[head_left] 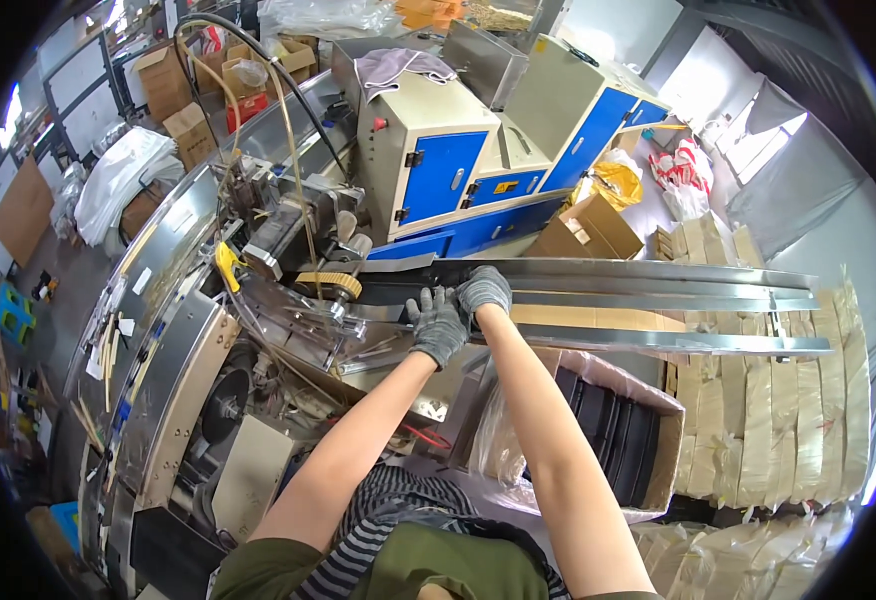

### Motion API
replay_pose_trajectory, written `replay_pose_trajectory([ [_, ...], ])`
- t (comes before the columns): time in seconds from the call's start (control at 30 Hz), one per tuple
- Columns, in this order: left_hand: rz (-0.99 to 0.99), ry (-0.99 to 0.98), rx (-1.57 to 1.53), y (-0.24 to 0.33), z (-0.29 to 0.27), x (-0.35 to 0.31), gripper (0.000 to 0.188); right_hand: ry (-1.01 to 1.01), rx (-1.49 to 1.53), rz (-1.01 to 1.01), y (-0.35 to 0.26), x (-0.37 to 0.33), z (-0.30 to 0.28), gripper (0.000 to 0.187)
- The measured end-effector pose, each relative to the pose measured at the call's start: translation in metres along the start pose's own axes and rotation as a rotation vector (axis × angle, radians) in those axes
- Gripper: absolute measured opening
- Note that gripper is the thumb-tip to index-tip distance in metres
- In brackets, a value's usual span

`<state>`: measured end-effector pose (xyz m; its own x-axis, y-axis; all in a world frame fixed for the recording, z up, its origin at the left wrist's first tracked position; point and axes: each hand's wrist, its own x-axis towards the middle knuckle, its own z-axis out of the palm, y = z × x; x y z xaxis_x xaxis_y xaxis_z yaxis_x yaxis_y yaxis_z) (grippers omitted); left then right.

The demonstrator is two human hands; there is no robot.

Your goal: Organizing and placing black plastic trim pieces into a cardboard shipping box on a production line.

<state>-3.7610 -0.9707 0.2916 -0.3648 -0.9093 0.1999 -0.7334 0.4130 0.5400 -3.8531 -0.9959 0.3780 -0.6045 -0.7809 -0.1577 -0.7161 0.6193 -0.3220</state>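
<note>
I have both forearms reaching up from the lower edge, converging until the gloved hands almost meet at the machine end of the metal guide rails (658,272). The left hand (438,328) is bent back at the wrist, its fingers loosely spread and pointing away from the body. The right hand (485,290) sits just beside it, a little farther out, back upward and fingers curled toward the left one; its fingertips are hidden, so I cannot tell whether it grasps anything.

The rails lie directly under and beyond the hands. Their long axis runs crosswise, from the gear wheel (330,286) on my left to free ends far on my right, roughly parallel to one another.

Below the rails, right of the torso, I see a cardboard carton (670,440) with a clear plastic liner (498,440). It holds black flat pieces (608,430) packed side by side in a row. Beyond the rails, an open cardboard box (613,232) stands near the blue-doored cabinet (445,180), with something small and pale inside, too small for me to identify.
</note>
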Motion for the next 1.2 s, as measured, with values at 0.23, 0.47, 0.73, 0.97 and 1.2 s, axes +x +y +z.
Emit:
replay_pose_trajectory([
  [0.23,0.089,-0.001,0.108,-0.017,-0.005,-0.010,0.056,0.012,0.068,0.053,-0.013,-0.002,0.014,0.031],
  [0.47,0.070,0.094,0.132,-0.017,-0.007,-0.024,0.052,0.039,0.029,0.028,-0.023,-0.007,0.018,0.027],
  [0.73,0.104,0.159,0.082,-0.026,-0.016,-0.022,0.042,-0.184,-0.167,-0.086,-0.006,0.042,0.030,0.030],
  [0.97,0.053,0.132,-0.037,-0.038,-0.014,-0.029,0.040,-0.050,-0.065,-0.025,-0.026,0.009,0.034,0.029],
  [1.2,0.064,0.125,-0.110,-0.039,-0.017,-0.033,0.038,-0.182,-0.170,-0.049,-0.008,0.026,0.022,0.041],
])
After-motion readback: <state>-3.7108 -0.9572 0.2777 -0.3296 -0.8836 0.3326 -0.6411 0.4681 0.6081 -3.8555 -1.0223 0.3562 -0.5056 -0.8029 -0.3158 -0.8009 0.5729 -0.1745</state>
